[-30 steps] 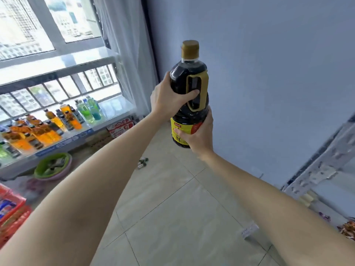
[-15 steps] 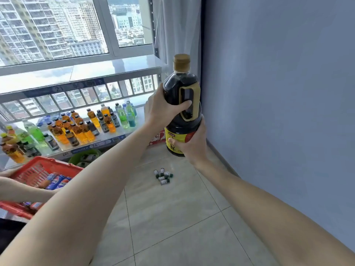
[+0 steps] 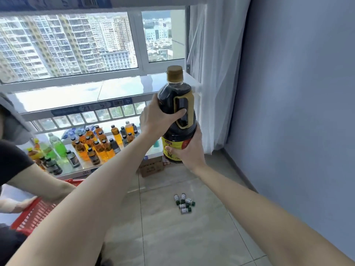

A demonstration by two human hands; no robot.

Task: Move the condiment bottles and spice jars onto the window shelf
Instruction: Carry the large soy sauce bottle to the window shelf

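Observation:
I hold a large dark soy sauce bottle point(image 3: 171, 100) upright in both hands; it has a tan cap, a tan side handle and a yellow label. My left hand point(image 3: 155, 120) grips its upper body beside the handle. My right hand point(image 3: 189, 148) grips it low down, over the label. The bottle hangs in the air in front of the right end of the white window shelf point(image 3: 107, 89), whose glossy top is bare. Several small green-capped jars point(image 3: 183, 203) lie on the floor tiles below.
A lower shelf point(image 3: 76, 170) under the window carries several drink bottles point(image 3: 96, 144). Another person at the left holds a red basket point(image 3: 35, 214). A cardboard box point(image 3: 151, 167) sits on the floor under the shelf. A white curtain point(image 3: 213, 73) and a blue wall point(image 3: 297, 112) close the right side.
My view has swung left and up toward the window. The bottle, still held in both hands, now sits before the window shelf. The other person and the red basket have come closer.

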